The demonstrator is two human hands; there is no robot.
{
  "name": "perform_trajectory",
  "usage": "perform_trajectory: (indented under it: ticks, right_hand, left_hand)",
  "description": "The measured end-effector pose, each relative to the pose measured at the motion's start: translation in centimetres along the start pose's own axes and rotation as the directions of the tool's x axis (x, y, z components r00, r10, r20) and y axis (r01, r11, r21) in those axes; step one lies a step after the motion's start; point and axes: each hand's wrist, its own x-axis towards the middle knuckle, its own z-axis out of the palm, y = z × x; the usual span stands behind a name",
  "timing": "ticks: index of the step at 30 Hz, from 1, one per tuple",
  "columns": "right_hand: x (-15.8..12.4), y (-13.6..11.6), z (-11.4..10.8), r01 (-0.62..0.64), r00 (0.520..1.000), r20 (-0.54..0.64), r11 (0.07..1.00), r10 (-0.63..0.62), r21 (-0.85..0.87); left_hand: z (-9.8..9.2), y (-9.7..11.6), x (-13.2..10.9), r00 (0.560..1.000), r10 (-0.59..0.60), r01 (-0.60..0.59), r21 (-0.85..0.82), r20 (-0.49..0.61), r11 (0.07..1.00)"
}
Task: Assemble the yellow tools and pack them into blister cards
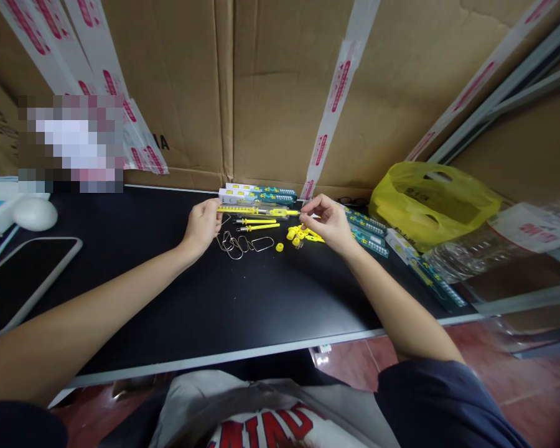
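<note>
My left hand (203, 228) is closed around the left end of a yellow spring scale (261, 211) with a clear tube, held level above the table. At its other end, the fingertips of my right hand (325, 221) are pinched on the thin tip; what exactly they grip there is too small to make out. Just below lie two yellow rods (259, 227) with dark ends. Bent metal wire hooks (236, 246) are in a loose heap near my left hand. Small yellow plastic parts (298, 234) lie beneath my right hand, partly hidden by it, with a yellow cap (279, 247) nearby.
Printed narrow boxes (256, 194) are stacked behind the hands, and more boxes (368, 233) lie to the right. A yellow plastic bag (429, 199) and a clear plastic bottle (471, 249) stand at the far right. A phone (25, 283) lies left. Large cardboard (177, 93) walls the back.
</note>
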Motion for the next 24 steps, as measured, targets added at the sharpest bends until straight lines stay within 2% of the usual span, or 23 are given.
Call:
perform_trajectory:
  ticks: [16, 24]
  right_hand:
    - [-0.06, 0.16, 0.03, 0.015, 0.999, 0.039, 1.000, -0.015, 0.005]
    - [-0.16, 0.01, 0.34, -0.020, 0.997, 0.072, 1.000, 0.019, 0.020]
  left_hand:
    - [0.11, 0.03, -0.07, 1.000, -0.014, 0.014, -0.013, 0.010, 1.000]
    - [0.37, 0.07, -0.44, 0.999, -0.021, 0.021, 0.012, 0.028, 1.000]
